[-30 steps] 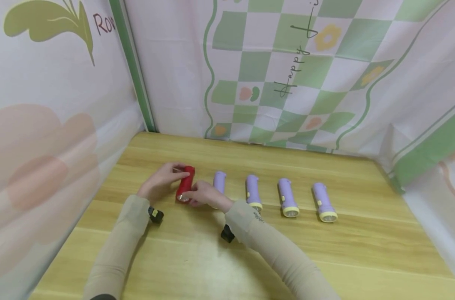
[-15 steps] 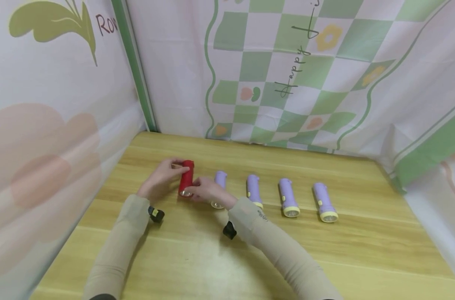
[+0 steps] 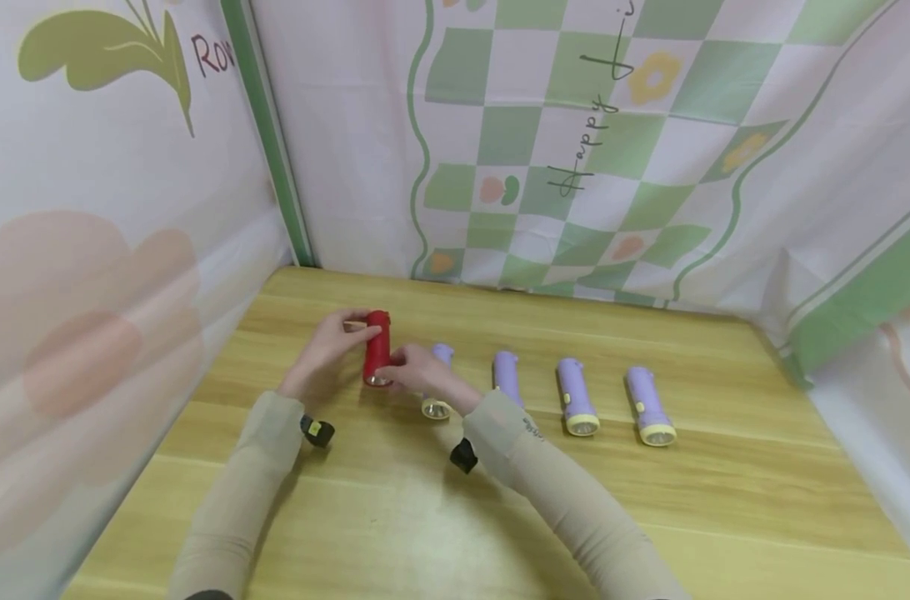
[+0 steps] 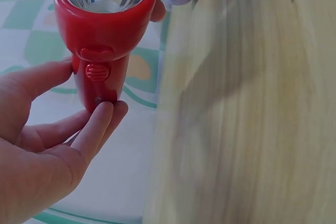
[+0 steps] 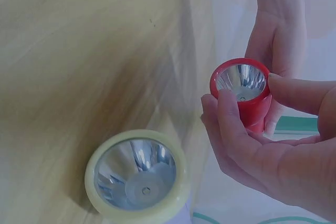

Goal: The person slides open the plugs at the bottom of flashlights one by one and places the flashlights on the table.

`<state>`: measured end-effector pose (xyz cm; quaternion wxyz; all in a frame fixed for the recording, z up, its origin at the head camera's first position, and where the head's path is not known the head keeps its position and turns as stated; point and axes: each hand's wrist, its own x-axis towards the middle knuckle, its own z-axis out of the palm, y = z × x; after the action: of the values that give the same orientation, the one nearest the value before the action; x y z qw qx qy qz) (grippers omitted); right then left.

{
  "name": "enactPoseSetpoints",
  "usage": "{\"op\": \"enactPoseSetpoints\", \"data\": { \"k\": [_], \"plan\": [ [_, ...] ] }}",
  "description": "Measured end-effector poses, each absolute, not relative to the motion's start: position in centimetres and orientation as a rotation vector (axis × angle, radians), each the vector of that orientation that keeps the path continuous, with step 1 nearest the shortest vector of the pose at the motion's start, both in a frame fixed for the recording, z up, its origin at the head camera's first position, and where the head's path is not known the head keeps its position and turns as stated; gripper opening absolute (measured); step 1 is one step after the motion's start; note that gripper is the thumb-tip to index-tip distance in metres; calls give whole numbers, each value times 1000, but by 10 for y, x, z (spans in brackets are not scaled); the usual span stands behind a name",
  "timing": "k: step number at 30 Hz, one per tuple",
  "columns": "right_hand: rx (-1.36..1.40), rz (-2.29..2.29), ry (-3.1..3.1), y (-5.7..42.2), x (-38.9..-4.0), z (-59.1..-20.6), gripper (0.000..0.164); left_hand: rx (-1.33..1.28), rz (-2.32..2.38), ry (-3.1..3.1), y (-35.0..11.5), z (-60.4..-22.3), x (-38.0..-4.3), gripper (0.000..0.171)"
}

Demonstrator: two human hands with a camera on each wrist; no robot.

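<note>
A red flashlight point(image 3: 377, 348) is held between both hands at the left of the table, its lens end toward the person. My left hand point(image 3: 331, 346) grips the narrow tail of its body; in the left wrist view the thumb and fingers pinch it below the ridged switch point(image 4: 97, 72). With thumb and fingers around the red head's rim, my right hand point(image 5: 273, 145) holds the lens end. Just right of the hands lies a purple flashlight with a cream rim point(image 3: 436, 409), partly covered by the right hand in the head view.
Farther right on the wooden table point(image 3: 395, 517), more purple flashlights lie in a row: one point(image 3: 507, 375) partly behind the right sleeve, another point(image 3: 576, 396), and the rightmost point(image 3: 648, 404). Patterned cloth point(image 3: 515, 150) hangs along the back and the sides.
Both hands have moved the red flashlight a little away from the person and slightly right, and it stands straighter in line. The purple flashlights stay in place.
</note>
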<state>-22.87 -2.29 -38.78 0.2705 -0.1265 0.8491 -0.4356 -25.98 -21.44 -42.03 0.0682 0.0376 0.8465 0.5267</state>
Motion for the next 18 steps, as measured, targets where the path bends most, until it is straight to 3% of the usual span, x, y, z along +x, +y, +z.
{"op": "enactPoseSetpoints", "data": {
  "k": [18],
  "plan": [
    [-393,-1119,2397,-8,-230,-375,45,30,1775,2624,-196,-410,-257,57]
  ]
}}
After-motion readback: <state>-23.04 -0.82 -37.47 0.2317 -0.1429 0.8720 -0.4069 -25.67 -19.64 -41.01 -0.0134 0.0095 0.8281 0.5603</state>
